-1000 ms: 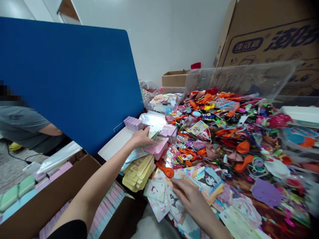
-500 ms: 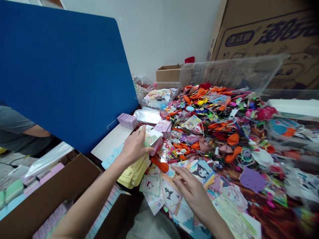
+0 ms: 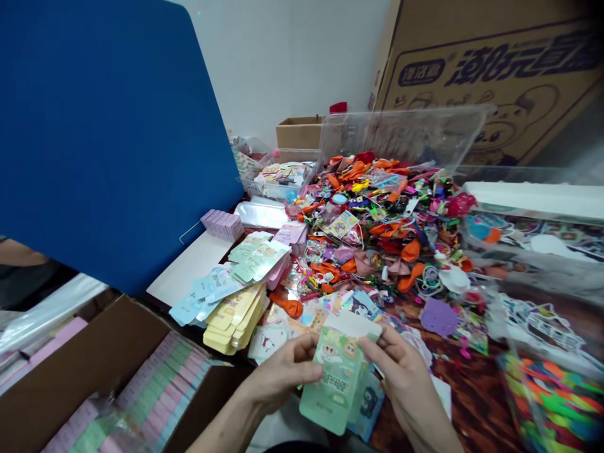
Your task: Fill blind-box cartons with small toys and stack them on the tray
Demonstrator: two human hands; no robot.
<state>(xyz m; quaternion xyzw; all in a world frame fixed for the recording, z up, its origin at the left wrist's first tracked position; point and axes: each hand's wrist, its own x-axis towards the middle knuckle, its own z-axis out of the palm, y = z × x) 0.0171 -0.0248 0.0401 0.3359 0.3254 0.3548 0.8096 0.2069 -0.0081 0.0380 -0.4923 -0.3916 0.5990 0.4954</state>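
Observation:
Between my two hands is a flat green printed card box (image 3: 333, 371), tilted toward me, its white flap at the top. My left hand (image 3: 287, 371) grips its left side with the thumb across the front. At the upper right edge, my right hand (image 3: 396, 371) pinches it with thumb and fingers. Beyond my left hand lie stacks of flat boxes: green (image 3: 262, 258), yellow (image 3: 236, 318), blue (image 3: 202, 292) and purple (image 3: 292, 234). Printed cartoon cards (image 3: 268, 340) lie under and behind my hands.
A large heap of small toys and orange balloons (image 3: 377, 220) spreads across the table. Clear plastic bins (image 3: 283, 189) stand behind. A blue panel (image 3: 108, 145) rises at left. At lower left, a carton (image 3: 94, 346) holds rows of pastel boxes. A person's arm (image 3: 21, 255) shows at far left.
My left hand has come back from the green stack to the front with a green box. My right hand has closed on the box too. The view has turned slightly right.

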